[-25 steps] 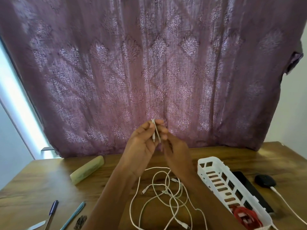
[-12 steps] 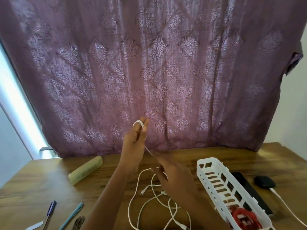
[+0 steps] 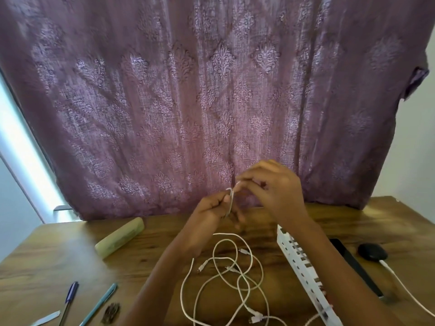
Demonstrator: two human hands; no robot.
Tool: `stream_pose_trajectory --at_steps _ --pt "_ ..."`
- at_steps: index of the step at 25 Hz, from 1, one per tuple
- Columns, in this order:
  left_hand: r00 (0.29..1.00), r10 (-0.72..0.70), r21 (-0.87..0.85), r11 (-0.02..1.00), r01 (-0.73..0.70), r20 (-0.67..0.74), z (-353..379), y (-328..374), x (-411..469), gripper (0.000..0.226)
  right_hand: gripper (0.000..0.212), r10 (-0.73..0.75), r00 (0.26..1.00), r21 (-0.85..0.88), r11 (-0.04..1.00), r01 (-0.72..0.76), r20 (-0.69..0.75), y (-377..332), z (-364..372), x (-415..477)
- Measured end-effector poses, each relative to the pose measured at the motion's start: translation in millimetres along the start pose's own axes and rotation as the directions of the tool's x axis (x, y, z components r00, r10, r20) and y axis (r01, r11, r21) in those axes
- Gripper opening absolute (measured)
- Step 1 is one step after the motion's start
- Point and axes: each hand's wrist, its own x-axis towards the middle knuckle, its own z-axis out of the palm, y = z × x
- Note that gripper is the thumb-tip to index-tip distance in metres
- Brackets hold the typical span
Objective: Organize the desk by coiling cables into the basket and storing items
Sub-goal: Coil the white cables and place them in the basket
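A white cable (image 3: 226,274) lies in loose tangled loops on the wooden desk (image 3: 47,267), with its upper end raised. My left hand (image 3: 211,208) holds a small folded loop of that cable above the desk. My right hand (image 3: 270,184) is just above and to the right of it, pinching the cable at the top of the loop. A white slotted basket (image 3: 299,262) stands to the right, partly hidden behind my right forearm.
A pale green case (image 3: 118,237) lies at the left. Two pens (image 3: 70,297) and a dark clip (image 3: 110,312) sit near the front left edge. A black flat device (image 3: 353,262) and a black charger (image 3: 372,251) with a white lead lie right of the basket. A purple curtain hangs behind.
My right hand has risen from the loose cable on the desk back up to the left hand. The left hand has dropped slightly, still holding the loop.
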Motion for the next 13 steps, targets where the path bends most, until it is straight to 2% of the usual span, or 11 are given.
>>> stream_pose_trajectory --at_steps 2,4,6,8,10,13 --pt "0.997 -0.053 -0.128 0.99 0.059 0.05 1.0 10.6 -1.7 0.031 0.021 0.136 0.99 0.167 0.976 -0.14 0.037 6.7 3.7 4.2" --pt "0.996 -0.057 -0.26 0.963 0.071 0.061 1.7 20.7 0.1 0.027 0.02 0.221 0.967 0.393 0.884 -0.252 0.124 8.1 11.5 2.7" --pt "0.999 -0.022 -0.348 0.937 0.03 0.027 3.4 27.0 2.1 0.029 0.025 0.305 0.935 0.501 0.79 -0.354 0.18 5.6 22.0 -4.5" --pt "1.0 0.022 -0.393 0.919 -0.029 -0.023 3.7 29.3 4.3 0.029 0.022 0.398 0.893 0.448 0.772 -0.45 0.212 3.9 35.3 -17.7" --pt "0.995 0.066 -0.41 0.908 -0.092 -0.077 3.0 29.7 6.7 0.028 0.026 0.432 0.87 0.284 0.826 -0.487 0.238 -1.0 47.3 -34.2" --pt "0.982 0.084 -0.379 0.914 -0.144 -0.169 1.1 30.1 13.3 0.026 0.051 0.345 0.905 0.04 0.93 -0.365 0.25 -15.2 54.2 -57.3"
